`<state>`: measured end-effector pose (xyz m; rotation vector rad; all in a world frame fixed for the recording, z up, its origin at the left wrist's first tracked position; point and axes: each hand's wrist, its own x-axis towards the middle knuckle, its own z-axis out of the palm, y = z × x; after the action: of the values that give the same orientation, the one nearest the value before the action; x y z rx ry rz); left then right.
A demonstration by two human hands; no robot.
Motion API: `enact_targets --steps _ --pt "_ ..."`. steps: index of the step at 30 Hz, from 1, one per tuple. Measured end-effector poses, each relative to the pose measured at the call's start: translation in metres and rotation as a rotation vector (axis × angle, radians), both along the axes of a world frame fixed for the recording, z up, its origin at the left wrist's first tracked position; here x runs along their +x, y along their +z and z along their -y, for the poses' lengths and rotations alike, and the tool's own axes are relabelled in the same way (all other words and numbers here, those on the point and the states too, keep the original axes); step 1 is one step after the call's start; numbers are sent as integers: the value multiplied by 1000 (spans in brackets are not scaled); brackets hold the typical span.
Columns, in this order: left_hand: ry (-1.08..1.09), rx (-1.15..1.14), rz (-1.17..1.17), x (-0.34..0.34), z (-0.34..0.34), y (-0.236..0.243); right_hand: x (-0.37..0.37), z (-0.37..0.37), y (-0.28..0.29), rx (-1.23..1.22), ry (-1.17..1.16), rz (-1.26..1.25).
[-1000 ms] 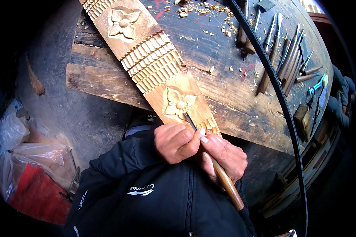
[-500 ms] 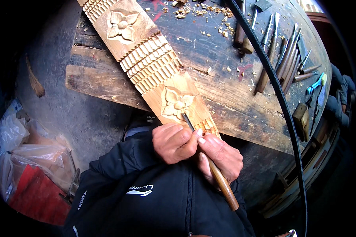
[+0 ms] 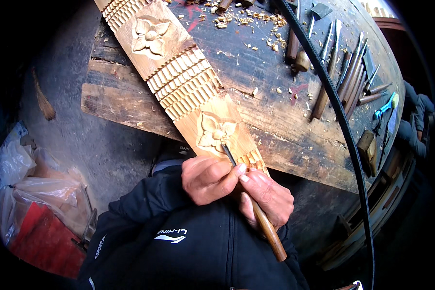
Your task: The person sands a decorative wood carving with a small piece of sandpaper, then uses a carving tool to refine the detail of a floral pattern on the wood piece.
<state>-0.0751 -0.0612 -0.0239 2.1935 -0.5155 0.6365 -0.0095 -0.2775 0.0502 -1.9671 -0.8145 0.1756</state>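
A long pale wooden board (image 3: 186, 104) slants from the upper left toward my body, carved with rows of ridges and two four-petalled flowers. My right hand (image 3: 268, 195) is wrapped round the brown wooden handle of a carving chisel (image 3: 267, 222). Its dark blade meets the nearer carved flower (image 3: 217, 131) just below the round centre. My left hand (image 3: 210, 179) is closed at the board's near end, thumb and fingers pinching the chisel's shank beside the right thumb. Part of the board's near end is hidden behind my hands.
The board rests across a worn wooden workbench (image 3: 295, 140). Several chisels (image 3: 350, 77), a wooden block (image 3: 367, 152) and a blue-handled brush (image 3: 387, 105) lie at the right, wood chips (image 3: 256, 19) at the back. A black cord (image 3: 331, 89) hangs in front. Plastic bags (image 3: 53, 186) sit at left.
Both hands and the chisel handle have shifted slightly left and down. The blade tip stays on the nearer flower, just under its centre.
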Motion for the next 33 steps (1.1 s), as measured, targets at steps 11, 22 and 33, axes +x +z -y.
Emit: enact_targets --steps 11,22,33 --pt "55 -107 41 0 4 -5 5 0 -12 43 100 65" --pt "-30 -55 7 2 -3 -1 3 17 3 -57 126 13" --pt "-19 -37 18 1 -2 -3 9 8 11 -107 112 39"
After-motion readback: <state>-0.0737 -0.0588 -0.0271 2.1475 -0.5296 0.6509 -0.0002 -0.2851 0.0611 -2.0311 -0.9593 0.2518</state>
